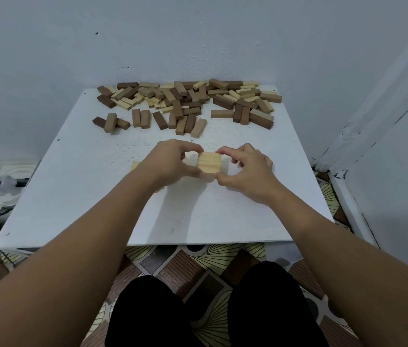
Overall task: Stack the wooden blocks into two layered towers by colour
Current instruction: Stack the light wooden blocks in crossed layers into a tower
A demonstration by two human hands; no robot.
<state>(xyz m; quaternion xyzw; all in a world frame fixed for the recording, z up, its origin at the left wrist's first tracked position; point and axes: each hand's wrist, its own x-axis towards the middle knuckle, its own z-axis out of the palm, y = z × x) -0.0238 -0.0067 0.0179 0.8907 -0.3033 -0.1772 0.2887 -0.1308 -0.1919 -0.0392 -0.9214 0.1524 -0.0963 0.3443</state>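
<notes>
1. Pale pine shows at the left edge of our working area: a light block lies flat on the white tabletop, mostly hidden behind our left wrist, so we cannot tell whether it belongs to a layer.
2. Our left hand curls in from the left, forefinger and thumb pinching the left side of the light-wood stack.
3. That stack sits at the table's middle, near us: a squarish top of pale blocks laid side by side, grain lines running across, with a layer or so beneath. We judge it the start of the light tower, only a few courses high.
4. Our right hand mirrors the left, fingertips pressed against the stack's right side, thumb low at the near corner, apparently squaring the blocks.
5. Far across the table lies the heap of loose blocks, dark brown, mid brown and pale mixed, all smooth rectangular bars with sharp edges, some lying flat, some leaning on others.
6. By our reckoning the task is barely begun: no dark tower is visible, and nearly all blocks remain unsorted.
7. A patterned floor lies below the table's near edge.
</notes>
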